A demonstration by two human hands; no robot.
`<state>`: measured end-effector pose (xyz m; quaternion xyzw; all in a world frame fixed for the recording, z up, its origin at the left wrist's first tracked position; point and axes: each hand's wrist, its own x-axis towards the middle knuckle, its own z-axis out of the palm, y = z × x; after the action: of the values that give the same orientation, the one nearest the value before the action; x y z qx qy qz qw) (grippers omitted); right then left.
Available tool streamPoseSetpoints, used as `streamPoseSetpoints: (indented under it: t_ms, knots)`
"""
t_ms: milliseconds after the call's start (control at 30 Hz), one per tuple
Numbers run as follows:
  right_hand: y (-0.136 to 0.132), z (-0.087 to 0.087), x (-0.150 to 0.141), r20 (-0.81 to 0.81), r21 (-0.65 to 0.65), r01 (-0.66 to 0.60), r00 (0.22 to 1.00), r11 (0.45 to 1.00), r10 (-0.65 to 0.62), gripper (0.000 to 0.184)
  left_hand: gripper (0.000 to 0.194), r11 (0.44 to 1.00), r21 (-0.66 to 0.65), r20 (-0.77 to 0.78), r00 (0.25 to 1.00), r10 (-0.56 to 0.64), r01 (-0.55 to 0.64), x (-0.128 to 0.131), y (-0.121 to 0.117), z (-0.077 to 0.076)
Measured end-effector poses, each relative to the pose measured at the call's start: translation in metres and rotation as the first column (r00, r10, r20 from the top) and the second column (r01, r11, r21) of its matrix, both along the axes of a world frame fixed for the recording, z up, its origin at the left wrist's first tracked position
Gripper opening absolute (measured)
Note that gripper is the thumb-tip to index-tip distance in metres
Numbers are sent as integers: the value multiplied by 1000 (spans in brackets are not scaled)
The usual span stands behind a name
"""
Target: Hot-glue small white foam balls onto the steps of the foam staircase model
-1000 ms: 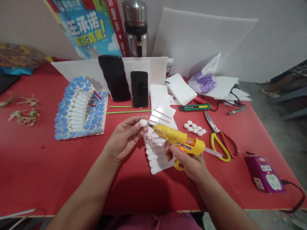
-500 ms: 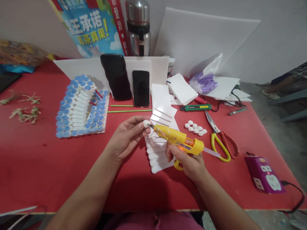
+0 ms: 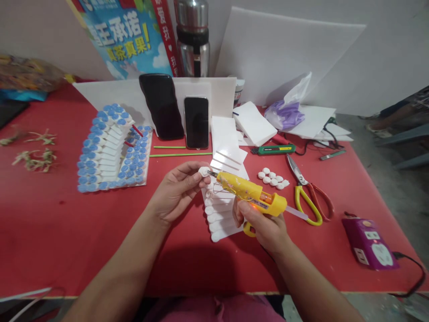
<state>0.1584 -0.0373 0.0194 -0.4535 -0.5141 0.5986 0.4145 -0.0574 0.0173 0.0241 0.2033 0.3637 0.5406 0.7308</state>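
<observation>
My left hand point(image 3: 177, 191) pinches a white disc point(image 3: 203, 171) at the tip of the glue gun point(image 3: 246, 188) my right hand point(image 3: 270, 226) grips. Likely gluing; next probably calls for setting the disc on the white stepped piece point(image 3: 224, 218) below.

- Grips a yellow glue gun point(image 3: 243, 188) in the right hand point(image 3: 268, 226).
- Pinches a small white disc point(image 3: 203, 171) in the left hand point(image 3: 177, 190), just at the glue gun's tip point(image 3: 212, 173).
- Shows a white disc-edged piece point(image 3: 221, 226) beneath the glue gun.
- Shows loose white discs point(image 3: 272, 175) just beyond the glue gun, and scissors point(image 3: 301, 180) to its right.
- Shows a blue-dotted model point(image 3: 103, 154) well left of the glue gun, and a green cutter point(image 3: 276, 150) farther beyond it.
</observation>
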Motion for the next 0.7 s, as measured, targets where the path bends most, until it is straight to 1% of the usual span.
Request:
streamPoseSetpoints:
  t_ms: [167,267,333,500,700]
  knots:
    - [0,1,-2,-37,15,-21,999,1000,21,47,31,1000,9,-8,1000,1,-1,1,1,0]
    - [0,1,-3,-48,0,-14,999,1000,14,46,29,1000,23,-11,1000,-4,4,2,0,0]
    - [-1,0,-3,-50,-9,-16,999,1000,16,46,27,999,40,-16,1000,-17,18,2,0,1]
    - [0,0,-2,-55,13,-27,998,1000,28,45,25,995,78,-22,998,-58,60,1,0,0]
    - [0,-3,0,-40,7,2,999,1000,-1,46,25,994,82,-41,997,-68,71,-1,0,0]
